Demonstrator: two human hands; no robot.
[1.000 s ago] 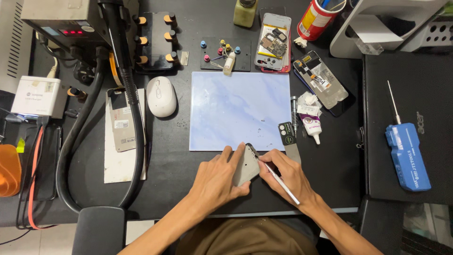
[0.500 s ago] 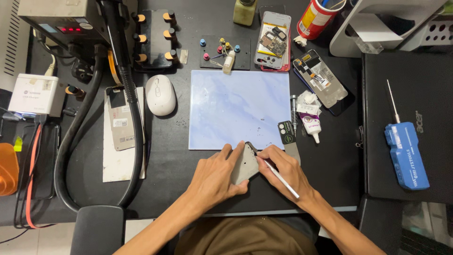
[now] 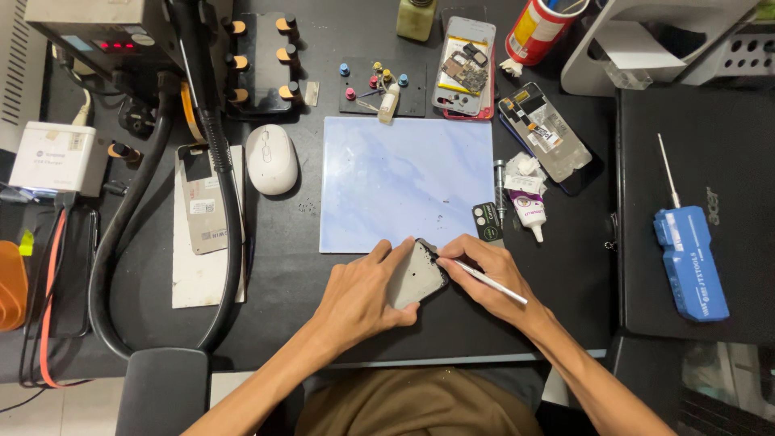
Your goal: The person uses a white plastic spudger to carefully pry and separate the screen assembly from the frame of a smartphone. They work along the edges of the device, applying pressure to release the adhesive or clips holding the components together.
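My left hand (image 3: pixel 363 292) grips a grey phone back cover (image 3: pixel 417 277) and tilts it on edge at the near edge of the pale blue work mat (image 3: pixel 404 178). In my right hand (image 3: pixel 486 272) is a thin white-handled tool (image 3: pixel 484 278), held like a pen. Its tip rests against the cover's upper right edge. Both hands sit close together above the black desk's front edge.
A white mouse (image 3: pixel 271 158), a thick black hose (image 3: pixel 218 161) and another phone panel (image 3: pixel 200 198) lie to the left. Opened phones (image 3: pixel 467 69) (image 3: pixel 546 133), a glue tube (image 3: pixel 529 211), a small camera part (image 3: pixel 486 221) and a blue tool (image 3: pixel 690 262) on a laptop lie to the right.
The cover has turned a little in my left hand, and the tool tip has shifted along its edge. Both hands stay in the same spot.
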